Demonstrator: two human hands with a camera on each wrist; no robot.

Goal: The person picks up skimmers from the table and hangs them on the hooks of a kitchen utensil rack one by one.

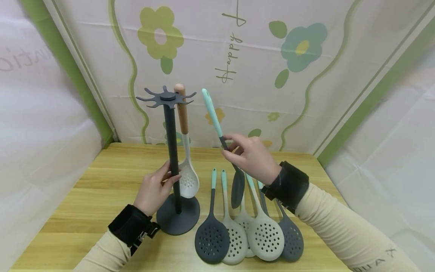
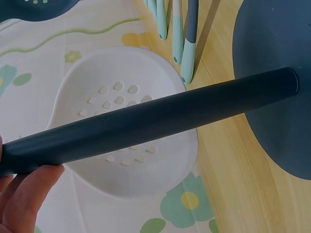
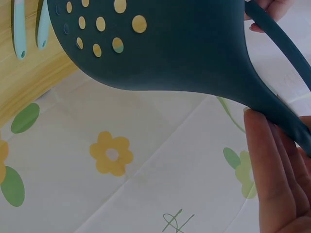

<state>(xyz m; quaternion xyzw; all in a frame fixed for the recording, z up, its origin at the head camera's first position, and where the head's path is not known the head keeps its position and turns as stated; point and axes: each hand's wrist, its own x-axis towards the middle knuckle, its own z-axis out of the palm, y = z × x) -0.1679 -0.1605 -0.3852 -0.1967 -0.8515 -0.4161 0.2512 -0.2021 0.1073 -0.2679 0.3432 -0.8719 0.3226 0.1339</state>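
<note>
A dark grey utensil stand (image 1: 172,151) rises from a round base (image 1: 178,217) on the wooden table (image 1: 102,189). My left hand (image 1: 168,177) grips its pole (image 2: 146,121) low down; the fingers (image 2: 24,194) curl under it. A white slotted spoon (image 1: 188,181) with a wooden handle hangs from the stand's top hooks (image 1: 166,97); its bowl (image 2: 126,145) shows behind the pole. My right hand (image 1: 234,149) pinches a dark slotted spoon with a mint handle (image 1: 212,109), held upright above the table, head (image 1: 238,187) down. That head (image 3: 170,43) fills the right wrist view beside my fingers (image 3: 272,165).
Several skimmers lie fanned on the table in front of me: a dark one (image 1: 211,238), two white ones (image 1: 234,238) (image 1: 265,234) and another dark one (image 1: 292,238), with mint handle tips (image 2: 187,53) pointing away. A flowered cloth backdrop (image 1: 272,75) closes off the back and sides.
</note>
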